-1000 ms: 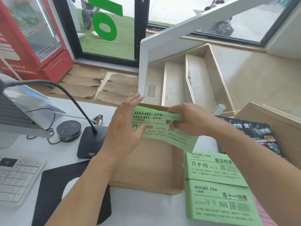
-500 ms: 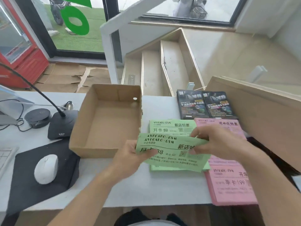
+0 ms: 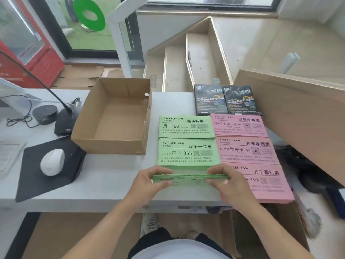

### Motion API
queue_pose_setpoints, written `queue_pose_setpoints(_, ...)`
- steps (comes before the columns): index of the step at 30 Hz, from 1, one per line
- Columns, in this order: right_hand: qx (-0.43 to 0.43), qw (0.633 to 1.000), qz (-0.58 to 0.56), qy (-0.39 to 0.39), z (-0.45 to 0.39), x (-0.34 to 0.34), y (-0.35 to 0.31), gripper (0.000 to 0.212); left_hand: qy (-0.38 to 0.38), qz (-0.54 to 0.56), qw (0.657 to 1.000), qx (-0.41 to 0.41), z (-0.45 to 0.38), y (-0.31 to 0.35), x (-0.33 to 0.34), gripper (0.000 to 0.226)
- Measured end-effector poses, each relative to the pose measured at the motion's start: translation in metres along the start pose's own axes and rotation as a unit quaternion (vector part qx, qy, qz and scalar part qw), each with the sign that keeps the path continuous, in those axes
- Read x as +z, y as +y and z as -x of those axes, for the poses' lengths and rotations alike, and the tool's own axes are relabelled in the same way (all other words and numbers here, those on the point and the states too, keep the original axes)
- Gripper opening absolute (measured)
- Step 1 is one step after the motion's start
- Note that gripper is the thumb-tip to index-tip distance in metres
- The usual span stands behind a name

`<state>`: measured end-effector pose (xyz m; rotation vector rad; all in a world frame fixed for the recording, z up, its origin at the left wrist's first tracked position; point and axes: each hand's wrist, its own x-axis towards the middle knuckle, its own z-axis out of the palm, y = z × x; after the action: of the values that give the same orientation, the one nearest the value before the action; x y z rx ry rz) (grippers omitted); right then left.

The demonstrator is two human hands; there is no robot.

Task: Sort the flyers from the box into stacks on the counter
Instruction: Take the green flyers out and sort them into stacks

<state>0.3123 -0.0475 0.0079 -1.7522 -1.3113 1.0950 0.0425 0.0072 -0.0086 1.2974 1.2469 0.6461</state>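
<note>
Head view: both hands hold a green bundle (image 3: 189, 178) edge-on just above the counter (image 3: 104, 186) near its front edge. Left hand (image 3: 149, 181) pinches the bundle's left end, thumb on the near side, fingers curled over the top; right hand (image 3: 228, 181) pinches the right end the same way. Bundle sits just in front of the 365 stack (image 3: 187, 152), w/ the 88 stack (image 3: 186, 127) behind that. To the right, touching the green ones, 3 pink stacks (image 3: 246, 150) run front to back; right hand covers part of the nearest pink one. 2 dark flyer stacks (image 3: 225, 100) lie at the back. Box (image 3: 115, 116) stands open, nothing showing inside, just left of the green stacks. Further left: mouse (image 3: 52, 161) on pad (image 3: 28, 184), mic base (image 3: 64, 124) w/ gooseneck, round puck (image 3: 44, 114) w/ cables. Big cardboard flap (image 3: 291, 113) leans in from the right, over the counter's far right end.
</note>
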Motion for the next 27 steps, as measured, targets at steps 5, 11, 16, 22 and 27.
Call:
queue_pose_setpoints(5,-0.008,1.0,0.001,-0.028,0.0,0.002,0.017,0.026,0.025,0.003,0.999,-0.031,0.002,-0.001,0.017,0.023)
queue_pose_setpoints(11,-0.025,1.0,0.001,-0.018,-0.001,0.001,0.017,0.028,0.041,0.012,0.999,-0.018,0.0,0.0,0.015,0.016)
queue_pose_setpoints(16,-0.001,0.999,0.018,-0.039,-0.002,0.004,0.021,0.015,0.037,0.022,0.998,-0.044,0.002,-0.011,0.018,0.017)
queue_pose_setpoints(22,0.006,0.999,-0.039,-0.026,-0.019,-0.001,0.002,0.026,0.081,0.055,0.995,-0.032,-0.01,0.006,0.023,0.013)
queue_pose_setpoints(27,0.032,0.994,-0.088,0.051,-0.065,-0.013,-0.025,0.039,0.136,0.063,0.989,0.005,-0.045,0.029,0.017,0.034)
